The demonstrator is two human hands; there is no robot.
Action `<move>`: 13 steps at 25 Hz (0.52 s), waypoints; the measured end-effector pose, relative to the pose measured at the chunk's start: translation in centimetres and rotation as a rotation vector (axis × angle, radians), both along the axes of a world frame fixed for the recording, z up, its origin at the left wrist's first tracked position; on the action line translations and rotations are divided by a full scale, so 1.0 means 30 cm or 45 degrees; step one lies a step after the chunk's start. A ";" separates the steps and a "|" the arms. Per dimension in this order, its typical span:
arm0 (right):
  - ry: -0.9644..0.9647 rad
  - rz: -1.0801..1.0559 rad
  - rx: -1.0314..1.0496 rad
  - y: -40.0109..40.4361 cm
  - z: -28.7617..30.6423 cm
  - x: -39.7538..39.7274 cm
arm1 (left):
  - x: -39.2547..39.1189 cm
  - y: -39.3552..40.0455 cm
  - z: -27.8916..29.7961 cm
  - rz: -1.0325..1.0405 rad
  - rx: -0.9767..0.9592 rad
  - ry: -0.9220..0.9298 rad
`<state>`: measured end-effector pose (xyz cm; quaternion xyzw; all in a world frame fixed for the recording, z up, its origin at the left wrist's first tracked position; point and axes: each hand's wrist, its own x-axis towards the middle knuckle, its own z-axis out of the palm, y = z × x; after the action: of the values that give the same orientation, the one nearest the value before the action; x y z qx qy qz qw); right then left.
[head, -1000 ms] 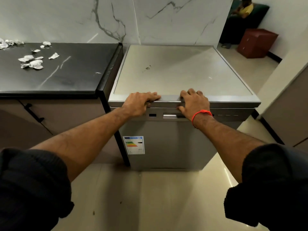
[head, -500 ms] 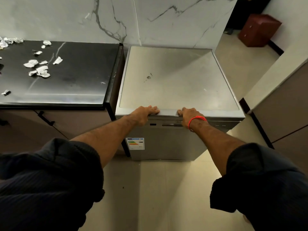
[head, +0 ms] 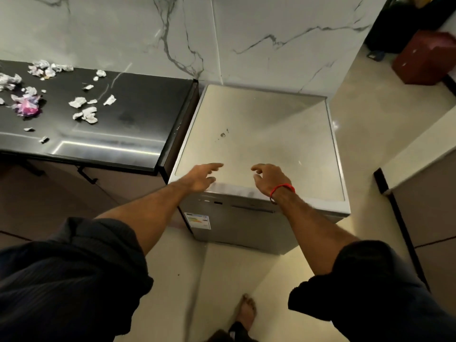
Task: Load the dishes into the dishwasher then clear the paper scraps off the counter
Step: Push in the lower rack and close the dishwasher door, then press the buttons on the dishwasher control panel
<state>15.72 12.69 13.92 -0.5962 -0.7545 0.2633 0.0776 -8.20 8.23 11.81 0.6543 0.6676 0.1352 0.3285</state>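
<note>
Hands hover over the closed dishwasher [head: 259, 144], left hand [head: 201, 177] and right hand [head: 269, 178] each with grip apart, holding nothing. Paper scraps [head: 84, 112] lie scattered on the counter [head: 138, 112] beside it.

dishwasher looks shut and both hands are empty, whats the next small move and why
Probably swing the left hand over to the paper scraps on the black counter. The dishwasher door looks shut, no dishes are in view, and both the left hand and the right hand hang open above its front edge, holding nothing.
</note>
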 end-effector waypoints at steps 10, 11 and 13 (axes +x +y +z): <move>0.516 0.166 0.110 0.243 0.144 -0.171 | -0.112 0.231 0.219 0.293 0.465 0.192; 0.543 0.164 0.117 0.276 0.169 -0.188 | -0.131 0.269 0.257 0.303 0.495 0.234; 0.585 0.170 0.183 0.358 0.227 -0.228 | -0.178 0.360 0.333 0.351 0.564 0.321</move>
<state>8.89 23.42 20.74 -0.4622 -0.7716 0.3421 0.2718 -13.55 19.02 21.80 0.6248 0.7400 0.2389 0.0705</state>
